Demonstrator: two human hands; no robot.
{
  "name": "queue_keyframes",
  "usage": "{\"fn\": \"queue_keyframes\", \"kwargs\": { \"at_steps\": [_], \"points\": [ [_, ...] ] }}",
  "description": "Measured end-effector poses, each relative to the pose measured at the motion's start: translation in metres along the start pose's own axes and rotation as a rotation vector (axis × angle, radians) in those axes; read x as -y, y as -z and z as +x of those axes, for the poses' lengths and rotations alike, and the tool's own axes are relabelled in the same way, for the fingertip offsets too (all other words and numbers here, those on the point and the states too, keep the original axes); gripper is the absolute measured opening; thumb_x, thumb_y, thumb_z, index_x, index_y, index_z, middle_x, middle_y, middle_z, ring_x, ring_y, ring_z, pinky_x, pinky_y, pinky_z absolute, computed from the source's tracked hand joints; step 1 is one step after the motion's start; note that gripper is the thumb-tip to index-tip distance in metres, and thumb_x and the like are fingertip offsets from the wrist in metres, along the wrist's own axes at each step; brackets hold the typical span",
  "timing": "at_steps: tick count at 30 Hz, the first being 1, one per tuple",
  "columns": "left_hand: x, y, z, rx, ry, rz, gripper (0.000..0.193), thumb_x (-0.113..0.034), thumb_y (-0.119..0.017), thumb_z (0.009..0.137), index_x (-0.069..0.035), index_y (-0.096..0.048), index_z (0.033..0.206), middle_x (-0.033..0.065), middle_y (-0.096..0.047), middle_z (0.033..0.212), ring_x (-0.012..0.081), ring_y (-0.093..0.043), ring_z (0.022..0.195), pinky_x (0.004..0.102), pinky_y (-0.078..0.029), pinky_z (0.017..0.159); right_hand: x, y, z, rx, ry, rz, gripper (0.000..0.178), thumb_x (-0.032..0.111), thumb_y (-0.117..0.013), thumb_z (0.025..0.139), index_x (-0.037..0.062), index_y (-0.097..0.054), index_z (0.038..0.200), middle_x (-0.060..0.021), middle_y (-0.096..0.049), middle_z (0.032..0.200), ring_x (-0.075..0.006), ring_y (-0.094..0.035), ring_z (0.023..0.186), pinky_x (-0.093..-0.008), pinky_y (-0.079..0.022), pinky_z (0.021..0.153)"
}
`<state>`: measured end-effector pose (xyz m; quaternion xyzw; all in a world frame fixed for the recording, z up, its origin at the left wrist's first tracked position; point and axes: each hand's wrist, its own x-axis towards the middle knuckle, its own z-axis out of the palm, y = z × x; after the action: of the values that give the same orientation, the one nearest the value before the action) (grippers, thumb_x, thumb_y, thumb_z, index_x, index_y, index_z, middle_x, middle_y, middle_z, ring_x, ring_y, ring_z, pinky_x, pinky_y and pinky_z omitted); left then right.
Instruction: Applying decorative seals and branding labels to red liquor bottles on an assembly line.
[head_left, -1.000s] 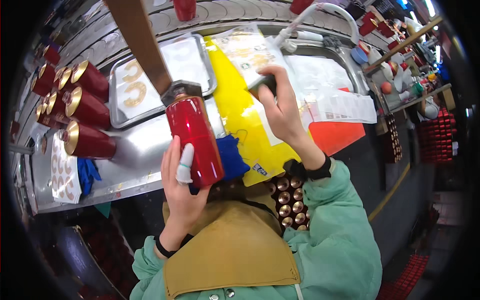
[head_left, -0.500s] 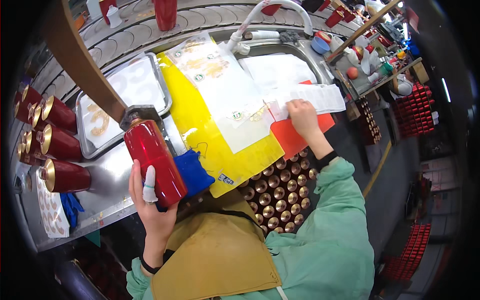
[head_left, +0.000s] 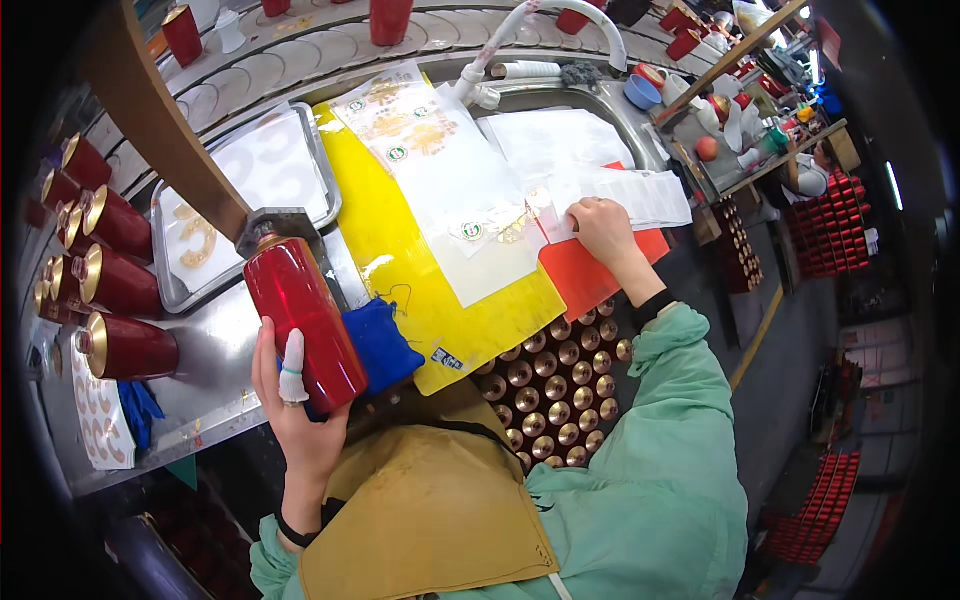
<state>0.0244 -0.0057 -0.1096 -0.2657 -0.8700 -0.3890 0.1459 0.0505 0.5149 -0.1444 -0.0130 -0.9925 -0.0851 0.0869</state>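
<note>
A glossy red bottle lies tilted, its neck end at a dark metal holder fixed to a wooden bar. My left hand is wrapped round its lower end; one finger wears a white cover. My right hand rests with curled fingertips at the edge of white printed paper sheets, above a red-orange sheet. Whatever its fingers pinch is hidden. Beside those fingertips lies a white decal sheet with gold and green prints. A blue cloth sits right of the bottle.
A metal tray holds white sheets with gold prints. Several red bottles stand at the left. Behind are a sink, a white faucet and a conveyor. A yellow board lies under the sheets. Gold-topped bottles are packed below the bench.
My right hand has shifted slightly left, its fingers still curled. The bottle and left hand keep their hold and place. Red bottles on the conveyor have moved to the right.
</note>
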Motion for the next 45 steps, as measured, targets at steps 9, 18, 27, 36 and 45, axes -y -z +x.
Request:
{"fn": "queue_keyframes", "kwargs": {
  "at_steps": [9, 18, 27, 36, 45],
  "points": [
    [0.001, 0.001, -0.001, 0.01, 0.01, 0.0, 0.098, -0.005, -0.092, 0.069, -0.014, -0.051, 0.158, 0.0216, -0.041, 0.166, 0.0424, -0.042, 0.15, 0.0493, -0.034, 0.122, -0.023, 0.009, 0.0, -0.064, -0.383, 0.582, 0.009, 0.013, -0.074, 0.085, 0.0044, -0.075, 0.086, -0.0104, -0.077, 0.086, -0.026, -0.076, 0.085, -0.0356, -0.058, 0.076],
    [-0.001, -0.003, 0.0, -0.019, 0.011, -0.008, 0.097, -0.002, -0.092, 0.065, -0.013, -0.055, 0.154, 0.0189, -0.042, 0.166, 0.0432, -0.041, 0.151, 0.0506, -0.036, 0.122, -0.083, 0.011, -0.009, -0.332, -0.645, 0.042, 0.06, 0.033, -0.075, 0.095, 0.0048, -0.055, 0.143, -0.026, -0.058, 0.137, -0.0433, -0.057, 0.132, -0.0515, -0.05, 0.107],
    [0.004, 0.003, 0.0, 0.006, -0.012, 0.045, 0.095, -0.01, -0.093, 0.068, -0.014, -0.054, 0.155, 0.0193, -0.043, 0.164, 0.0421, -0.041, 0.151, 0.055, -0.03, 0.125, -0.105, 0.018, -0.042, -0.285, -1.158, 0.055, 0.032, 0.023, -0.06, 0.099, 0.0132, -0.066, 0.129, -0.0238, -0.074, 0.119, -0.0466, -0.07, 0.112, -0.0589, -0.054, 0.092],
    [-0.003, 0.003, 0.004, 0.009, -0.089, 0.042, 0.102, -0.005, -0.096, 0.066, -0.014, -0.052, 0.157, 0.0178, -0.044, 0.164, 0.0395, -0.045, 0.149, 0.0481, -0.035, 0.123, -0.129, 0.014, -0.225, -1.419, -1.686, 0.71, 0.047, -0.008, -0.05, 0.091, 0.0069, -0.069, 0.132, -0.0169, -0.074, 0.113, -0.0258, -0.073, 0.079, -0.0337, -0.055, 0.051],
    [-0.009, 0.004, 0.002, 0.009, -0.119, 0.097, 0.101, -0.001, -0.095, 0.067, -0.012, -0.052, 0.157, 0.0171, -0.044, 0.165, 0.0391, -0.045, 0.149, 0.0477, -0.036, 0.122, -0.008, -0.224, -0.172, -1.304, -1.724, 1.196, 0.037, 0.009, -0.051, 0.103, 0.0103, -0.063, 0.138, -0.0106, -0.069, 0.126, -0.0241, -0.068, 0.1, -0.0385, -0.057, 0.079]
  ]
}}
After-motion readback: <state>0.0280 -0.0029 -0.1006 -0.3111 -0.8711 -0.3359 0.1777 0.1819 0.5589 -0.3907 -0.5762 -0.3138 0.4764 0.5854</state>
